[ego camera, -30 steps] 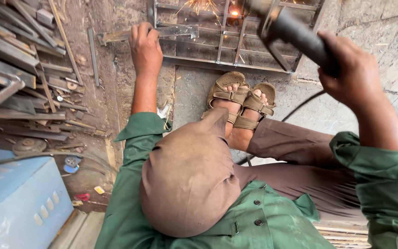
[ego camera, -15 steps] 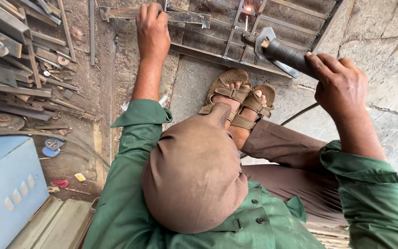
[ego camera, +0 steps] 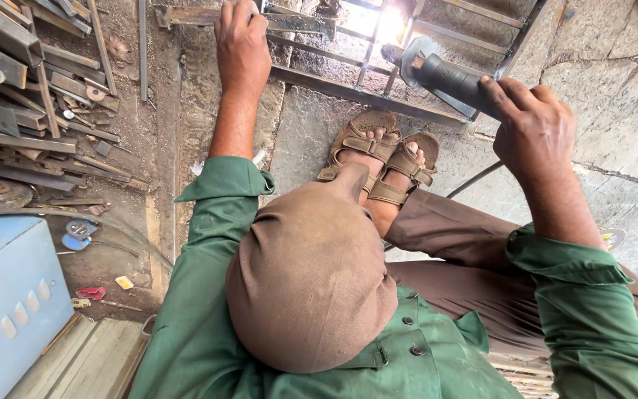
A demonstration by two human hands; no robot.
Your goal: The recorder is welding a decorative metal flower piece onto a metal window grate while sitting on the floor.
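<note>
The steel grille frame (ego camera: pixel 378 96) lies flat on the cracked concrete floor (ego camera: pixel 614 125), just beyond the person's sandalled feet (ego camera: pixel 382 159); it is the landmark here. It looks heavy and rigid, bars welded into angle iron, so it should not flex or slide under a hand, though its edges are likely sharp and the metal near the bright glare hot.

To the left of the frame a heap of scrap steel lengths (ego camera: pixel 31 96) covers the ground, and nearer the person than that stands a blue metal box (ego camera: pixel 9 295).

On the frame's near-left corner rests a short rusty flat bar (ego camera: pixel 289 21), stiff and rough rather than slippery. The left hand (ego camera: pixel 239 44) presses down on it, fingers curled over its far edge (best held there, well away from the glare).

Over the frame's right part the right hand (ego camera: pixel 537 129) is wrapped tight round a dark tool handle (ego camera: pixel 455 83), solid-looking, gripped at its rear end.
</note>
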